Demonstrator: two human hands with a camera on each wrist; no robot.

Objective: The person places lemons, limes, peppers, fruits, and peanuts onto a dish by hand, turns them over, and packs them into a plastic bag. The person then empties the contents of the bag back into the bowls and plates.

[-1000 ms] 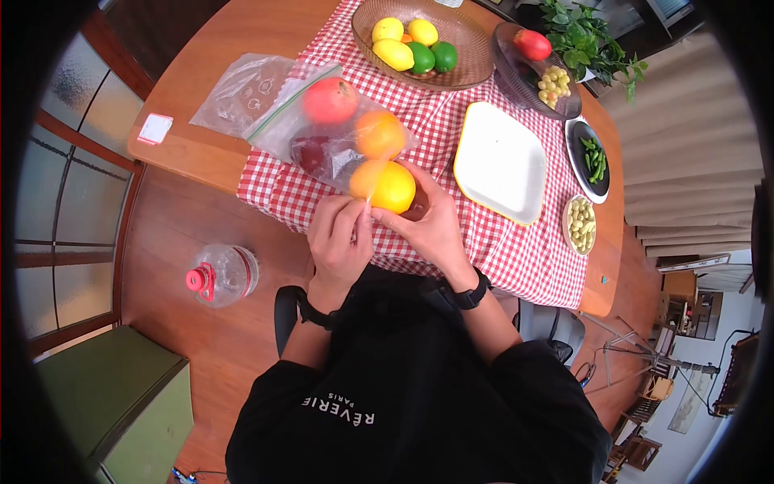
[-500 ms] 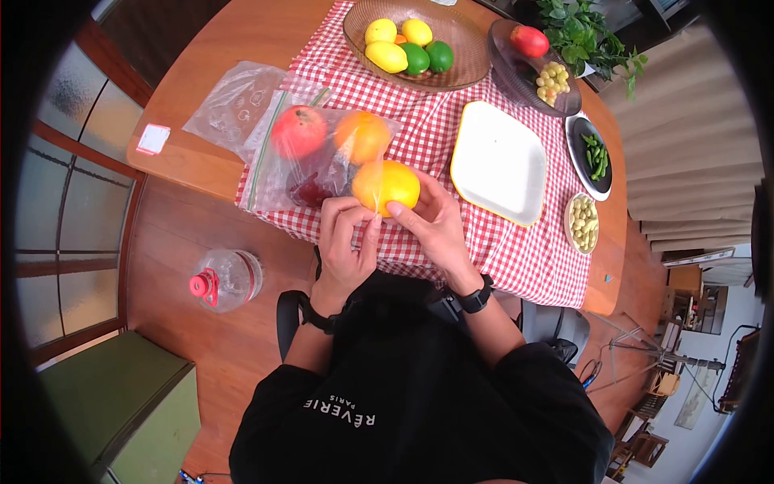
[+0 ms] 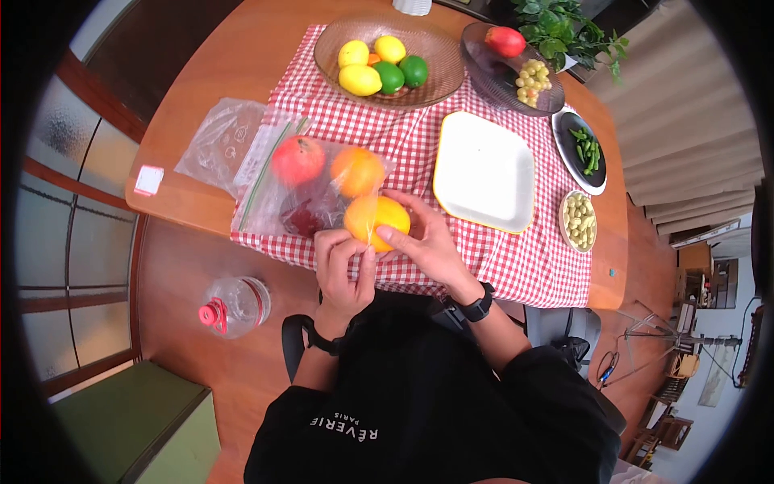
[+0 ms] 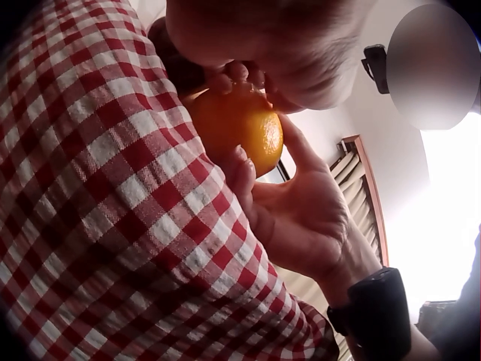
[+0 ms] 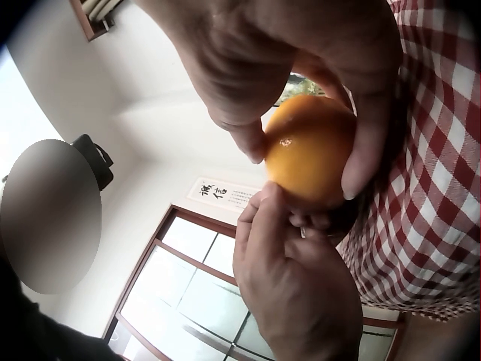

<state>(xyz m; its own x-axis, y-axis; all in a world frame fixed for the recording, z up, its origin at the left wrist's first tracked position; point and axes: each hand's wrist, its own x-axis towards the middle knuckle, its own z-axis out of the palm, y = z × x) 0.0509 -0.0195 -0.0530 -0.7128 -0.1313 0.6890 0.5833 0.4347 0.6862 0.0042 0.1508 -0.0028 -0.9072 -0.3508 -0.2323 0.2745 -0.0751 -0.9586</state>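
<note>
Evidently, a film-handling step is in hand, the left hand (image 3: 345, 278) pinching the zip bag (image 3: 264, 206) beside the orange (image 3: 393, 214) that the right hand (image 3: 436, 255) grips above the checked tablecloth (image 3: 411, 153), calling for a steady hold.

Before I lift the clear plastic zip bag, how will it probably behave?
The bag will probably sag, its film looking thin and wrinkled. The round red fruit and round orange fruit inside may roll together, perhaps making one side heavier.
</note>
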